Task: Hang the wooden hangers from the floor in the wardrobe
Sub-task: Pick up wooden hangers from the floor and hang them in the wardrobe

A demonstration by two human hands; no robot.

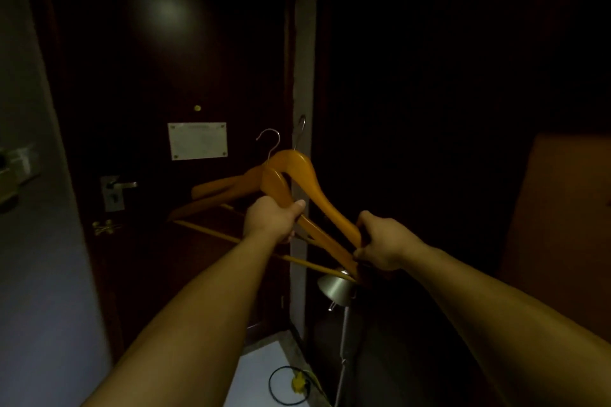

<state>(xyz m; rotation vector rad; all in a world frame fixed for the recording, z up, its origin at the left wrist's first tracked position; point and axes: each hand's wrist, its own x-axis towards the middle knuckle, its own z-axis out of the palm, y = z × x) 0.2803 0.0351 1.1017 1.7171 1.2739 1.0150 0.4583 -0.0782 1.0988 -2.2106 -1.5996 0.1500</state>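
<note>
We have the wooden hangers (291, 188) off the floor and held up in front of us, two of them as far as we can tell in this dim light, stacked and slightly crossed. Our left hand (272, 220) is clenched around the shoulder of the nearer hanger, just below its neck, while our right hand (380, 244) grasps the lower ends of the arms, where both hangers come together. The two metal hooks (269, 139) stand above and beyond the left grip, pointing up and free of anything.

The step in hand looks like sorting the pair: separating one hanger from the other so each can be hung alone. To the right of the right grip lies a very dark opening, probably the wardrobe (429, 109), though we cannot make out a rail inside it. Beyond the left grip is a dark door (148, 76) with a handle (120, 184), and below the right grip a lamp (335, 287) stands close.

Next we need to pull the hangers apart, turn toward the dark opening, find the rail, and lift one hook over it without knocking the lamp.
</note>
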